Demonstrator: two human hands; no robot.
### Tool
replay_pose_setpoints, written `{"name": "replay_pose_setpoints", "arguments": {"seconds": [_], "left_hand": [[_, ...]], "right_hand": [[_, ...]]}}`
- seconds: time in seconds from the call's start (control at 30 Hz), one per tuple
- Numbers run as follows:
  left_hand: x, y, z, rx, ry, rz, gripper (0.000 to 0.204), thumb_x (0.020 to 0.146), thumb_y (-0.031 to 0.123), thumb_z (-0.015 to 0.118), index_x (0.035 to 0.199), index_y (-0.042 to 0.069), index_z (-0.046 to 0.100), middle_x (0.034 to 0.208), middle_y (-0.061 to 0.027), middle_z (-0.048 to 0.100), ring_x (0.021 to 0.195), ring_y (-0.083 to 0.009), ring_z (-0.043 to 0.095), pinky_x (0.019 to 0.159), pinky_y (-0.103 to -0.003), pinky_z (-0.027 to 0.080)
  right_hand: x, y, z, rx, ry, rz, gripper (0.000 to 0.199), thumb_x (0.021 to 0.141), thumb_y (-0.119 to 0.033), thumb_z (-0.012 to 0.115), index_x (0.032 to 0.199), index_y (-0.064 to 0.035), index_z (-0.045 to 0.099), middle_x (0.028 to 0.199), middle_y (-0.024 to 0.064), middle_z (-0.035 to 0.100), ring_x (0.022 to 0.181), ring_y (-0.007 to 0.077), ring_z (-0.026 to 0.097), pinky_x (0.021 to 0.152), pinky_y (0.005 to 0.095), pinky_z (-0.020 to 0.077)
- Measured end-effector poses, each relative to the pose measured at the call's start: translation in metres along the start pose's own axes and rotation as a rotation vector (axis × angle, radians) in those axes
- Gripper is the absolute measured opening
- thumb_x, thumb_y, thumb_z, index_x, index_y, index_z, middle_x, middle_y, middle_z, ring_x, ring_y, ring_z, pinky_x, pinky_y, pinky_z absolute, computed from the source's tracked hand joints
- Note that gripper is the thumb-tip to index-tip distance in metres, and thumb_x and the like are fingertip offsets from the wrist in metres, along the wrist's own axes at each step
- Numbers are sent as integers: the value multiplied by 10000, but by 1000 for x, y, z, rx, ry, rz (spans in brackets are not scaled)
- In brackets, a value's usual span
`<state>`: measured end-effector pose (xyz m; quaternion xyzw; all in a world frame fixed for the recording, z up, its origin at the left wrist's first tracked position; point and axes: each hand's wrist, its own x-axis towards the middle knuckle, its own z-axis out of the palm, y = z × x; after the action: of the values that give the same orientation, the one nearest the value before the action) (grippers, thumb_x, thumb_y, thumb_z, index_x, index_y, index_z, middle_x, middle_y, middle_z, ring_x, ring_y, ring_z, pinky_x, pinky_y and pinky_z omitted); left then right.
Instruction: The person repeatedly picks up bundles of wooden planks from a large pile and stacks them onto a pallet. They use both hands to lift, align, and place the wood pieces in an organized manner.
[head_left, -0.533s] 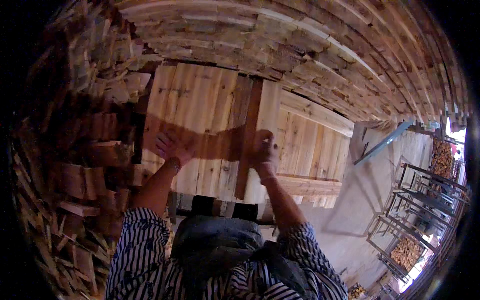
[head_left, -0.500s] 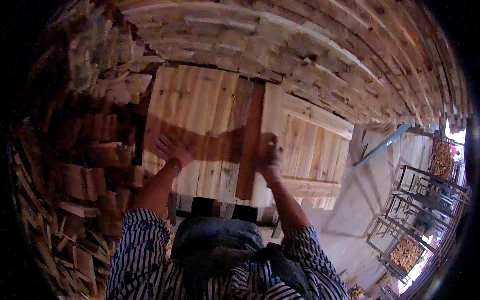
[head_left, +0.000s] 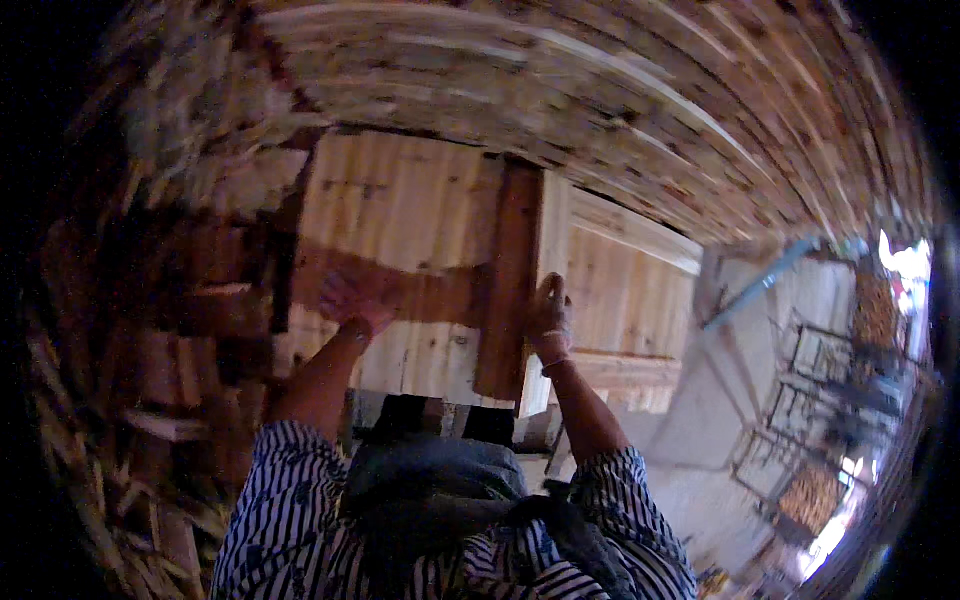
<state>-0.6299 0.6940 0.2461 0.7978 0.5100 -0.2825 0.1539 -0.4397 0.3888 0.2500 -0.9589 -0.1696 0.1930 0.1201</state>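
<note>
A flat panel of pale wooden planks (head_left: 400, 215) lies in front of me, partly in shadow. My left hand (head_left: 358, 302) rests palm down on it with fingers spread. To the right is a framed wooden panel (head_left: 625, 290) with crosspieces and a pale upright board along its left side. My right hand (head_left: 553, 318) is closed on the left edge of this framed panel, its fingers partly hidden and blurred. Between the two panels runs a dark, shaded strip (head_left: 508, 300).
Stacked lumber (head_left: 600, 90) fills the far side. Wood blocks and offcuts (head_left: 165, 425) are heaped at my left. On the right are a grey floor (head_left: 690, 440), a light blue bar (head_left: 765, 285) and metal racks (head_left: 800, 410) with bundled wood pieces (head_left: 810, 500).
The framed panel's left edge has shifted slightly right and appears tilted, with its pale board looking narrower. My right hand has moved slightly right with it. The left hand stays flat on the plank panel.
</note>
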Motion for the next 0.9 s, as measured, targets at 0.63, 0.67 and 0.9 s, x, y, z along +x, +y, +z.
{"name": "replay_pose_setpoints", "arguments": {"seconds": [0.63,0.67,0.9], "left_hand": [[-4,-19,-28,34,-24,146,1165,804,801,500,1586,45,83,1649,-231,-3,1499,-485,3,1153,-665,94],[-5,-17,-23,-22,-18,186,1117,824,765,507,1580,43,114,1647,-223,31,1500,-468,33,1162,-642,108],[-171,-41,19,-771,161,275,603,920,420,589,1395,58,511,1400,-202,543,1296,-366,512,1098,-426,400]], "right_hand": [[-77,-41,-42,9,86,-208,697,911,-425,641,1482,-95,417,1513,311,337,1330,515,407,1080,568,384],[-105,-39,-33,13,42,-398,712,912,-421,641,1501,-100,400,1533,287,328,1377,468,373,1130,534,334],[-213,-53,-34,15,-764,-1003,650,913,-423,624,1428,-59,469,1348,247,556,1247,410,530,1022,459,445]]}}
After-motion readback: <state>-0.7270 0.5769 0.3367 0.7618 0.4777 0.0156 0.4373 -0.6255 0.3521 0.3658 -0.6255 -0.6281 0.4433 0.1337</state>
